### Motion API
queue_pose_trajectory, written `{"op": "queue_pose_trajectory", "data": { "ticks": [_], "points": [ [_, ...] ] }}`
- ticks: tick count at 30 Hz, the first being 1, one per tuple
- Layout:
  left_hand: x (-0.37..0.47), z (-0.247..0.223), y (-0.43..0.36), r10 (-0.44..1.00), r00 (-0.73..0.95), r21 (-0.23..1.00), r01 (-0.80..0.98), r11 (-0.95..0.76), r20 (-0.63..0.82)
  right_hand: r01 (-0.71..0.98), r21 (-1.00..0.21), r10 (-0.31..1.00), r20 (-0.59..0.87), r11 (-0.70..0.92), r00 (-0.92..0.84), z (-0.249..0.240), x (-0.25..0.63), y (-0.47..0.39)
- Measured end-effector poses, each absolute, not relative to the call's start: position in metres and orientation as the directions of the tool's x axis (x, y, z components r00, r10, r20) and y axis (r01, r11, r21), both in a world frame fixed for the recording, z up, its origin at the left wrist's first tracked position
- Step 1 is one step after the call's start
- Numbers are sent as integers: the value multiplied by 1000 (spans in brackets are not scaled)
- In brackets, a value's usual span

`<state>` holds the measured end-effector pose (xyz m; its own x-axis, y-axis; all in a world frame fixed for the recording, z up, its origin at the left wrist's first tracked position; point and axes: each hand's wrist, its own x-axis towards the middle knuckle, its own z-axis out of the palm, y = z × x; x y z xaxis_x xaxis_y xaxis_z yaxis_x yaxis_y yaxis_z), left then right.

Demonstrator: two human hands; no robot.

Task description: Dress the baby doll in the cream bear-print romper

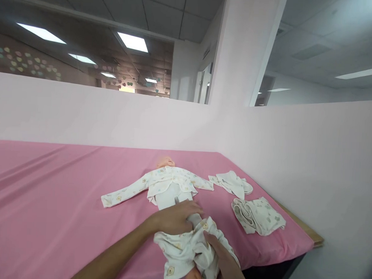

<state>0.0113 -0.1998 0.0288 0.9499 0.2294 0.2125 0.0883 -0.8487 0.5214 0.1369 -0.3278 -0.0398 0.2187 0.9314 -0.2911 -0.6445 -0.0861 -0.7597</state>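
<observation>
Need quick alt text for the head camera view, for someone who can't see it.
Two bare hands, left hand and right hand, grip printed baby trousers around a doll lying on a pink sheet. Two folded garments lie to its right.

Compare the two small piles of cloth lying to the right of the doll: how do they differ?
The far pile is plain white and loosely crumpled, close to the doll's sleeve. The near pile is folded into flat layers, carries small prints, and lies nearer the bed edge. Both rest on the pink sheet, untouched by either hand.
</observation>
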Motion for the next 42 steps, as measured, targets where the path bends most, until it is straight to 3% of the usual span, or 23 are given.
{"op": "queue_pose_trajectory", "data": {
  "ticks": [2,4,7,10,12,16,19,23,29,36,38,42],
  "points": [
    [1,34,-224,430,881,670,200,-715,197,-668,-737,926,-313,-97,210,-38,136,-328],
    [-1,30,-252,521,818,634,271,-724,244,-694,-716,931,-302,-79,205,-33,133,-329],
    [12,7,-285,490,729,284,400,-871,478,-708,-706,939,-249,-9,236,-27,130,-332],
    [31,-23,-294,357,651,-61,528,-847,670,-713,-701,924,-275,-3,267,-28,132,-334],
    [39,-37,-293,299,635,-150,554,-819,712,-699,-715,910,-299,-16,286,-30,136,-334],
    [43,-48,-290,234,630,-194,534,-823,741,-663,-749,894,-306,-14,327,-34,141,-335],
    [42,-49,-294,200,596,-163,499,-851,778,-703,-711,878,-334,4,342,-35,142,-336],
    [41,-49,-300,256,557,-55,480,-876,790,-742,-670,870,-367,-1,330,-33,139,-338],
    [43,-49,-303,247,570,-119,528,-841,784,-766,-640,869,-347,55,352,-29,134,-338],
    [41,-33,-295,313,470,69,465,-882,825,-746,-663,928,-232,69,292,-15,126,-349],
    [41,-30,-293,368,496,97,490,-867,787,-715,-696,939,-195,70,282,-16,125,-351],
    [39,-24,-289,571,583,234,552,-801,578,-626,-776,950,-139,71,281,-20,126,-349]
  ]
}}
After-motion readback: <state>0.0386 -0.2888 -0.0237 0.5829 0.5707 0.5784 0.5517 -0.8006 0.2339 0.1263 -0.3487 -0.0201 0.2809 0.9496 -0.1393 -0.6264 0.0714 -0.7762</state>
